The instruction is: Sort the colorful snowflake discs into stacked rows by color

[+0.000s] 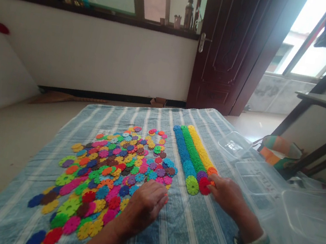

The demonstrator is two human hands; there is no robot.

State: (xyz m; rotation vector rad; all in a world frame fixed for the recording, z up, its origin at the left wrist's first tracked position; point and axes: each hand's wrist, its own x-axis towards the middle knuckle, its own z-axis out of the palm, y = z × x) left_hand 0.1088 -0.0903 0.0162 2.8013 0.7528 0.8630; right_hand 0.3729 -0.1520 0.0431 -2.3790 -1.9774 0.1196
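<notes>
Left hand loosely open on scattered discs, right hand pinching red disc at stacked rows.

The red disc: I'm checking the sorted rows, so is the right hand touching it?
Yes, the right hand has its fingertips on the red disc at the near end of the rows.
</notes>
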